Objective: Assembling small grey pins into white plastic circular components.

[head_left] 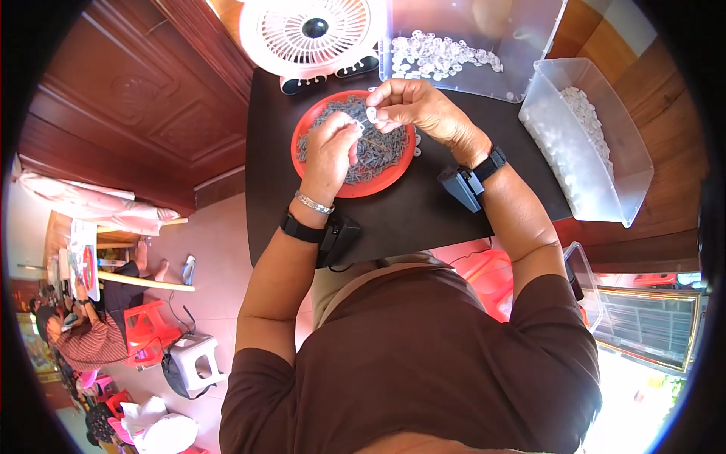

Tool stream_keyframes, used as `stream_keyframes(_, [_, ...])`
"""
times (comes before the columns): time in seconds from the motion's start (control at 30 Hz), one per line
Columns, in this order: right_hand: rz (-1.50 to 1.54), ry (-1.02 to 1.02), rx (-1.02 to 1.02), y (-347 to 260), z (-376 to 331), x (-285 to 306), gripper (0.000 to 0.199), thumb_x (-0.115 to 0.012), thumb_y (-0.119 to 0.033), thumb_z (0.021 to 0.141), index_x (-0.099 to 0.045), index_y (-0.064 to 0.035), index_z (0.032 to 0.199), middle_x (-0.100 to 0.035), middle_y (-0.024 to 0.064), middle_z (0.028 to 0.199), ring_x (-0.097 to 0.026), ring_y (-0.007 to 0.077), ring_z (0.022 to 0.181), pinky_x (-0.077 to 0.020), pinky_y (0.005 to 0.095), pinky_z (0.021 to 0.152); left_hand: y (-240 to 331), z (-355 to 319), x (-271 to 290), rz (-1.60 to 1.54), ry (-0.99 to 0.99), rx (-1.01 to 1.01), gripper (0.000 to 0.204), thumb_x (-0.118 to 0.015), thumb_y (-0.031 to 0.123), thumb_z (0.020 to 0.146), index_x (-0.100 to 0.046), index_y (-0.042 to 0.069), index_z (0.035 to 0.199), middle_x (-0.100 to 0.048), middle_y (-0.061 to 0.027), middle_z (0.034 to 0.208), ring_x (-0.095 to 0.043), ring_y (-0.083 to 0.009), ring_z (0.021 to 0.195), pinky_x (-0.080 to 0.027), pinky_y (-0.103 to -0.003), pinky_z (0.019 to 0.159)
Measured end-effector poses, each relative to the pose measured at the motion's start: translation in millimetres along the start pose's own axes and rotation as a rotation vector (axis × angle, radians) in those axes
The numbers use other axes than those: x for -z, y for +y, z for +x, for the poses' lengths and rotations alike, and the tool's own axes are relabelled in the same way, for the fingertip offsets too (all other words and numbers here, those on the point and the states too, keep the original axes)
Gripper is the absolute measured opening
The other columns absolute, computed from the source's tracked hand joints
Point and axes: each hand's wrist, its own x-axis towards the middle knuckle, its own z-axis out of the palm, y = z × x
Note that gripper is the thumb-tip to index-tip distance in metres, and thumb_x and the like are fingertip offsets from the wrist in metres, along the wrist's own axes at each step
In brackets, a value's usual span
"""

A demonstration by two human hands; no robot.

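Both my hands are over a round red-orange basin [382, 184], which holds a heap of small grey screw-like pieces [361, 163]. A pinch of thumb and finger in my right hand [431, 113] holds a small white oval plastic piece [371, 114], with what looks like a hole in it. Close beside it, my left hand [330, 147] is closed at the fingertips on a tiny whitish piece [359, 126], too small to name. A thin brownish stick-like thing [376, 144] shows below the fingertips, over the grey heap.
The basin stands on a dark table [408, 219]. Behind it are a white fan [314, 45] and a clear bin [522, 45] with white pieces. Another clear bin [631, 174] of white pieces stands at right. A person [94, 340] sits far left, near stools [197, 363].
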Motion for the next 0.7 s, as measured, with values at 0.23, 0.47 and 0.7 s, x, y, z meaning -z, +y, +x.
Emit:
stream_keyframes(0.23, [-0.045,-0.027,-0.006,2.1,0.5,-0.5,0.02,-0.066,-0.008,0.084,-0.062,-0.001,0.102,-0.064,0.004,0.089,-0.062,0.01,0.078,-0.0526,0.0231,0.073,-1.1,-1.0,0.6,0.025,0.004,0.016,0.019,-0.051,0.012,0.087,-0.052,0.002,0.072,-0.049,-0.0007,0.058,-0.046,-0.0076,0.047,-0.036,-0.022,0.045])
stream_keyframes(0.47, [-0.184,0.005,-0.014,-0.4,0.1,-3.4,0.018,-0.064,-0.006,0.084,-0.062,-0.0003,0.1,-0.062,0.0016,0.085,-0.058,0.0074,0.075,-0.0484,0.0213,0.071,-1.4,-1.4,0.0,0.063,0.006,0.038,0.015,-0.051,0.012,0.085,-0.054,0.002,0.074,-0.049,0.0002,0.058,-0.046,-0.007,0.048,-0.036,-0.022,0.045])
stream_keyframes(0.7, [-0.193,0.013,0.003,-1.0,-0.9,-5.7,0.018,-0.064,-0.005,0.083,-0.062,0.0002,0.101,-0.063,0.0023,0.085,-0.059,0.0075,0.074,-0.0488,0.0217,0.071,-0.7,-2.8,-0.3,0.084,0.037,0.019,0.015,-0.052,0.011,0.084,-0.054,0.002,0.073,-0.048,0.0004,0.057,-0.046,-0.0067,0.048,-0.036,-0.023,0.045])
